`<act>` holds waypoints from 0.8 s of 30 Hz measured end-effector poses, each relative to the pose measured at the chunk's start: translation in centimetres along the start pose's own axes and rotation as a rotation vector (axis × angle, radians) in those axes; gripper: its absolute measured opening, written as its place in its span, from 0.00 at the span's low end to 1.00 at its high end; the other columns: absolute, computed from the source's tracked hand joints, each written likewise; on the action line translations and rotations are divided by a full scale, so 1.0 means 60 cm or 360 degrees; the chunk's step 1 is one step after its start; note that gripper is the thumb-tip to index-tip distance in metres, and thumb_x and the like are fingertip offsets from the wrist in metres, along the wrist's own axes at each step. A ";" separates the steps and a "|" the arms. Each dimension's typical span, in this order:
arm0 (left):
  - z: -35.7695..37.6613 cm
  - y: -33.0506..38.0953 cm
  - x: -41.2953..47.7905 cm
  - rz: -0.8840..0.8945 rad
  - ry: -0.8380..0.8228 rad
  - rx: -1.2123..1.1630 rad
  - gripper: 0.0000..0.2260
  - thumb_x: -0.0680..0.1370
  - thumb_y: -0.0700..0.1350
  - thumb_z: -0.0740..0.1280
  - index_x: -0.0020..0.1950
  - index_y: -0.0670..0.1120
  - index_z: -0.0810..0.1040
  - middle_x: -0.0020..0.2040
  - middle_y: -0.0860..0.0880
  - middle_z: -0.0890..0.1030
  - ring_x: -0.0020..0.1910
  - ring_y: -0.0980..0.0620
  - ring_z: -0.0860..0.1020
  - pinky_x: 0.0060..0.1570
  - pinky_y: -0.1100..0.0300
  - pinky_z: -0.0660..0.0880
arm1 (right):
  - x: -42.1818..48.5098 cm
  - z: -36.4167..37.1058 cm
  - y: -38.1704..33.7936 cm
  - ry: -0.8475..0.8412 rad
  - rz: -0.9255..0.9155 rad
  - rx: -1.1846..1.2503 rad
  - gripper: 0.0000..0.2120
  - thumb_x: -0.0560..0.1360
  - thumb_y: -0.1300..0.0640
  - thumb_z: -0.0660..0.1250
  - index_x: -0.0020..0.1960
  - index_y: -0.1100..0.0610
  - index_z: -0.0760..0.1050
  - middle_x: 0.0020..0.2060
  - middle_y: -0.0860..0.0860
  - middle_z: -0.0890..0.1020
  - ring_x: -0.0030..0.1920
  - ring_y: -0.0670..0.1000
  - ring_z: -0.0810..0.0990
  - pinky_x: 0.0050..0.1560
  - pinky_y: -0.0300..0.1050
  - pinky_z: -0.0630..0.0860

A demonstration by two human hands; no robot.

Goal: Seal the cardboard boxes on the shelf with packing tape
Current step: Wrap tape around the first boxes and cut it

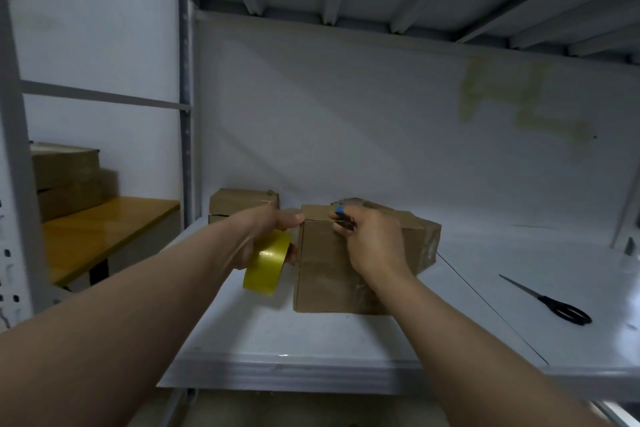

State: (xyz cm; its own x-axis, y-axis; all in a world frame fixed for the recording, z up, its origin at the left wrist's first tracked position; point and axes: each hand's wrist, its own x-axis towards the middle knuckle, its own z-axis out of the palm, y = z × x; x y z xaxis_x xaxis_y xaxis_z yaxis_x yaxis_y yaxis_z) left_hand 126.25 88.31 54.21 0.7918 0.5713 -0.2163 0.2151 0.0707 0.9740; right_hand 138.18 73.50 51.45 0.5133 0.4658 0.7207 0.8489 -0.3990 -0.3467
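1. The shelf [346, 340] is a pale metal deck. It carries everything below and gives a firm surface to press against.
2. The front box [325, 274] stands near the shelf's middle, its near face towards the camera. It is plain corrugated card, probably light, stiff at the corners and soft mid-panel. Steady it by the top edges and do not press on the flaps' centre.
3. A second box [239, 204] sits behind and to the left, near the back wall and apart from the hands.
4. The left hand [273, 232] grips the tape roll [266, 263], with its fingers curled round the ring and its thumb against the front box's upper left corner. The roll is light and rigid, and its yellow face is glossy, so hold it through the core and not by that face.
5. The right hand [370, 239] is curled at the box's top front edge, its fingertips pinched together.
6. The scissors [550, 302] lie flat, well to the right, untouched.
7. The free end [343, 222] of tape is likely what those fingertips pinch, though the dim view leaves that uncertain. Thin and sticky, it is best pulled taut and low.
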 end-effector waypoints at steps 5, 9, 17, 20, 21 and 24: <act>-0.022 -0.004 0.003 -0.0020 0.0005 0.0025 0.11 0.77 0.38 0.68 0.57 0.35 0.78 0.47 0.36 0.85 0.42 0.41 0.84 0.43 0.52 0.80 | -0.011 -0.018 -0.005 0.0006 0.0130 0.0434 0.10 0.77 0.69 0.69 0.51 0.59 0.86 0.46 0.46 0.86 0.41 0.27 0.76 0.44 0.18 0.66; -0.024 -0.011 0.009 0.0137 0.0072 0.0081 0.14 0.74 0.34 0.72 0.58 0.38 0.77 0.49 0.37 0.85 0.47 0.38 0.85 0.51 0.44 0.81 | -0.010 -0.021 -0.001 -0.0014 0.0150 0.0505 0.09 0.77 0.66 0.69 0.52 0.56 0.85 0.46 0.44 0.84 0.44 0.33 0.77 0.46 0.20 0.68; -0.008 -0.005 0.009 0.0422 -0.0017 0.0066 0.21 0.68 0.32 0.78 0.56 0.42 0.75 0.46 0.40 0.84 0.37 0.44 0.85 0.33 0.53 0.80 | 0.006 -0.053 0.017 -0.0269 0.0350 0.0825 0.08 0.77 0.67 0.69 0.48 0.58 0.85 0.46 0.41 0.84 0.42 0.28 0.79 0.42 0.21 0.71; -0.008 -0.006 0.009 0.0449 -0.0054 0.0117 0.21 0.68 0.34 0.79 0.57 0.41 0.76 0.45 0.40 0.85 0.34 0.47 0.83 0.36 0.54 0.80 | 0.006 -0.058 0.021 -0.0321 0.0282 0.0796 0.10 0.79 0.67 0.68 0.53 0.56 0.84 0.47 0.36 0.81 0.42 0.24 0.76 0.42 0.19 0.70; -0.009 -0.008 0.010 0.0459 -0.0066 0.0129 0.21 0.68 0.35 0.79 0.57 0.41 0.76 0.44 0.41 0.85 0.34 0.48 0.83 0.36 0.55 0.80 | 0.002 -0.056 0.022 -0.0354 0.0246 0.0780 0.12 0.79 0.66 0.67 0.56 0.53 0.84 0.48 0.34 0.80 0.44 0.23 0.75 0.45 0.20 0.71; -0.013 -0.014 0.014 0.0479 -0.0031 0.0149 0.22 0.66 0.40 0.82 0.55 0.43 0.77 0.47 0.41 0.86 0.36 0.47 0.83 0.44 0.50 0.82 | -0.006 -0.048 0.020 -0.0415 0.0149 0.0738 0.16 0.78 0.64 0.69 0.62 0.49 0.82 0.55 0.35 0.79 0.48 0.21 0.73 0.55 0.19 0.68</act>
State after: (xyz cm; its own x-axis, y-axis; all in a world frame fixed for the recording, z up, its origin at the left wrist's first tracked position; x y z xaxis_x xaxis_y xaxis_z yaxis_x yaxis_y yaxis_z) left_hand 126.31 89.37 53.28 0.8383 0.5394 0.0790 0.0203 -0.1757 0.9842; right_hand 138.66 70.59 52.50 0.5537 0.6490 0.5217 0.7343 -0.0851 -0.6735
